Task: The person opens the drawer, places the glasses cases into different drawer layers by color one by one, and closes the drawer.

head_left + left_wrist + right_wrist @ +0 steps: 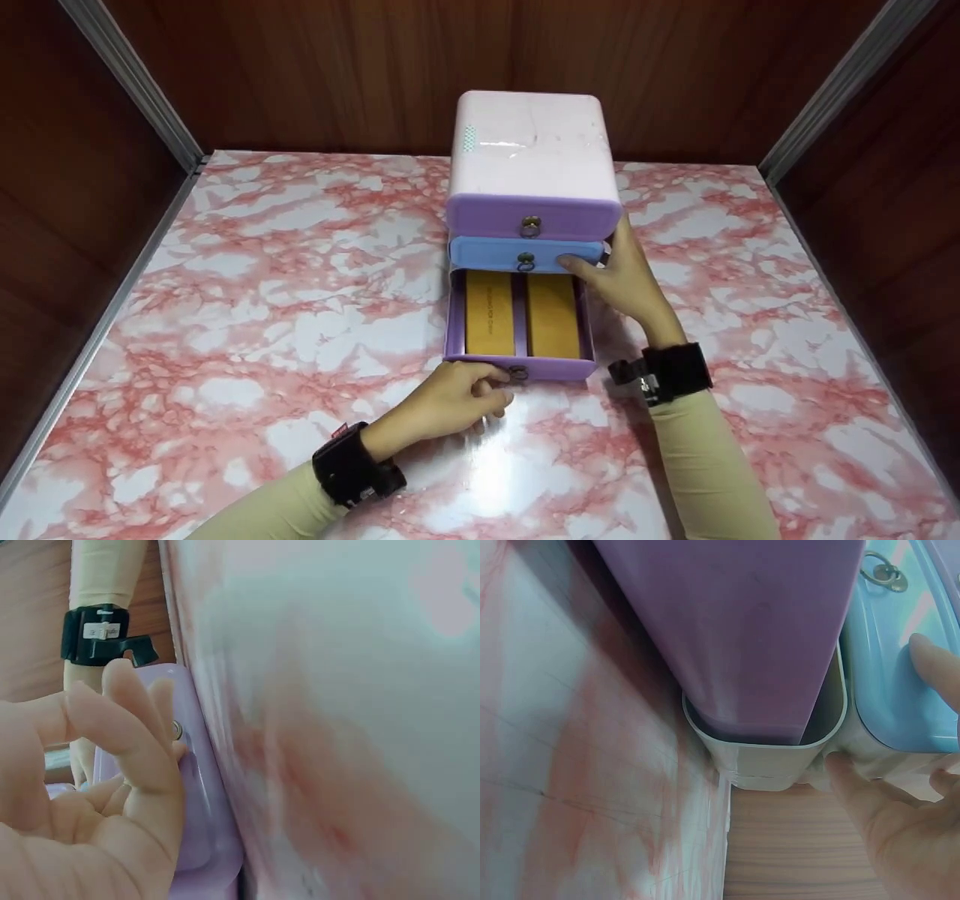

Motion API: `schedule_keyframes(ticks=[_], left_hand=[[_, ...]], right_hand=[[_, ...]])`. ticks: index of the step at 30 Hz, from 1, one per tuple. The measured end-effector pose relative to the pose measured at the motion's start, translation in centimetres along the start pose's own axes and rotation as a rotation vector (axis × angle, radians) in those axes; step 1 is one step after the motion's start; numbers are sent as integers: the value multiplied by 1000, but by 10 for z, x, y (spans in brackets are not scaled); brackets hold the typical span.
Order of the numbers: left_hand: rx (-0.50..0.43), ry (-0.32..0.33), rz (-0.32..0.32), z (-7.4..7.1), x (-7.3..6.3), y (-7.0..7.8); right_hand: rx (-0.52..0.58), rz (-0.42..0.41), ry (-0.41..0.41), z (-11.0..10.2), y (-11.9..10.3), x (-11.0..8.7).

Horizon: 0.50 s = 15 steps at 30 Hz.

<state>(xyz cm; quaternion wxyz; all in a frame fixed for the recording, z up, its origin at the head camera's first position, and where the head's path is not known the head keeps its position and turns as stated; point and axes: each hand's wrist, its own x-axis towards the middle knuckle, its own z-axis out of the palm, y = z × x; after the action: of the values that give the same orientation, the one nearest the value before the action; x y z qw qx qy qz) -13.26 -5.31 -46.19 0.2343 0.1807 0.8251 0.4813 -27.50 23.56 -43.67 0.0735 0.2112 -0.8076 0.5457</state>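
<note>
A small stacked drawer cabinet (536, 150) has a white shell, a purple top drawer front (480, 217) and a blue middle one (480, 255). Its purple bottom drawer (555, 368) stands pulled out, holding two yellow-brown boxes (490, 315), one with print. At that drawer's front, my left hand (454, 401) has curled fingers, a fingertip at the metal ring pull (178, 730). My right hand (630, 281) braces the cabinet's right side, its thumb (934, 664) pressing the blue drawer front and its other fingers extended along the white shell.
The cabinet stands on a red-and-white marbled tabletop (300, 300). Dark wood panels (337, 75) enclose it at the back and both sides, with metal strips (847, 90) at the corners. Black camera bands (679, 371) sit on both wrists.
</note>
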Motion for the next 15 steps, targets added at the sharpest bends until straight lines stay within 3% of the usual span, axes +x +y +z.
schedule_keyframes(ticks=[6, 15], left_hand=[[-340, -53, -107, 1, 0, 0], [-675, -101, -267, 11, 7, 3]], right_hand=[[4, 12, -2, -1, -1, 0], [16, 12, 2, 1, -2, 0]])
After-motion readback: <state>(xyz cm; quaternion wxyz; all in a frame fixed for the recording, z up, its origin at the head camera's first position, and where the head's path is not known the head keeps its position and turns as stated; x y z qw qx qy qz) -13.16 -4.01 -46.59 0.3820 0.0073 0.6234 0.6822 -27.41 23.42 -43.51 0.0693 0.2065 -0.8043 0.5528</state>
